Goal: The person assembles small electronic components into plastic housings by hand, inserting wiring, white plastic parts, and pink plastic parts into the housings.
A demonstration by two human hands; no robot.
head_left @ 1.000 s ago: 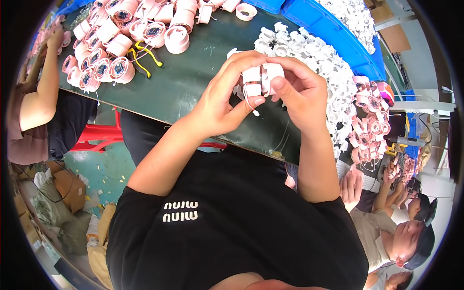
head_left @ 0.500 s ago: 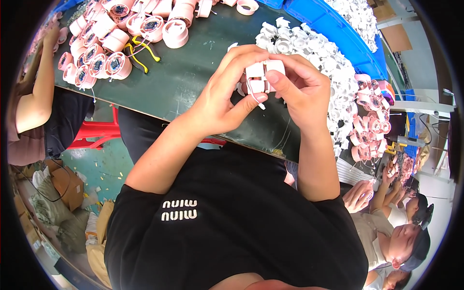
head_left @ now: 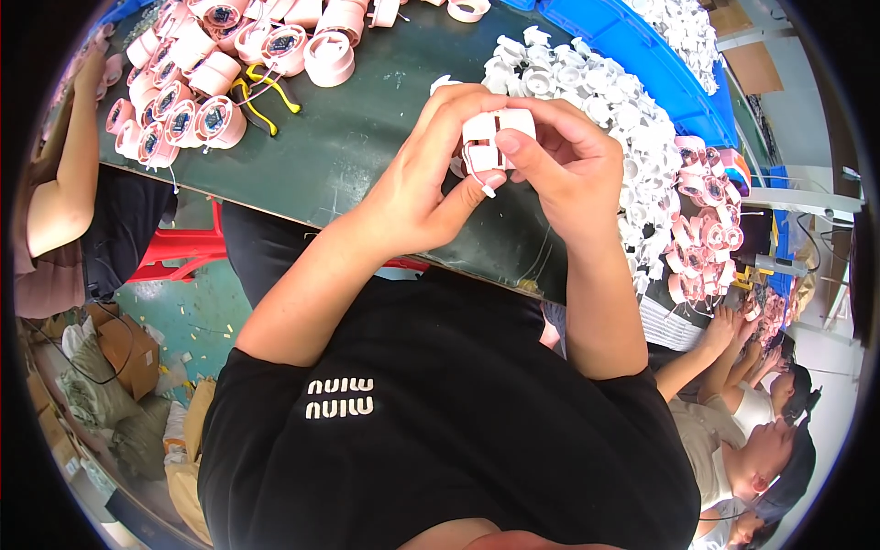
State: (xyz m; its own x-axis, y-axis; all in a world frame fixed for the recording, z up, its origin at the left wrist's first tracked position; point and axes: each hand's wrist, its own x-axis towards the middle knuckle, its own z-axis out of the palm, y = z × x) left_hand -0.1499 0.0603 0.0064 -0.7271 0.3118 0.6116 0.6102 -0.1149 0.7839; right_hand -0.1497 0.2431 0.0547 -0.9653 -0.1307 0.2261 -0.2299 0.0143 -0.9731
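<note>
Between my two hands, above the table's near edge, is a small round plastic housing (head_left: 486, 158), pale with a dark slot in its side. A short white wire with a small connector (head_left: 489, 191) hangs from it. My left hand (head_left: 438, 170) wraps round its left side, thumb pressed underneath near the connector. My right hand (head_left: 573, 160) grips the right side, with its thumb lying across the front face. The fingers behind the housing are partly hidden. Just beyond my right hand spreads a heap of white plastic parts (head_left: 587, 87).
Many pink round housings (head_left: 183, 124) with circuit boards lie at the far left, beside yellow-handled pliers (head_left: 261, 105). A blue bin (head_left: 632, 55) holds more white parts. Further pink housings (head_left: 701, 229) are piled at right. Co-workers sit on both sides; a red stool (head_left: 188, 246) stands left.
The two halves of the housing look closer together, the gap between them narrower. Both hands keep their grip and have shifted slightly left. At right, a co-worker's hand has moved away toward the table.
</note>
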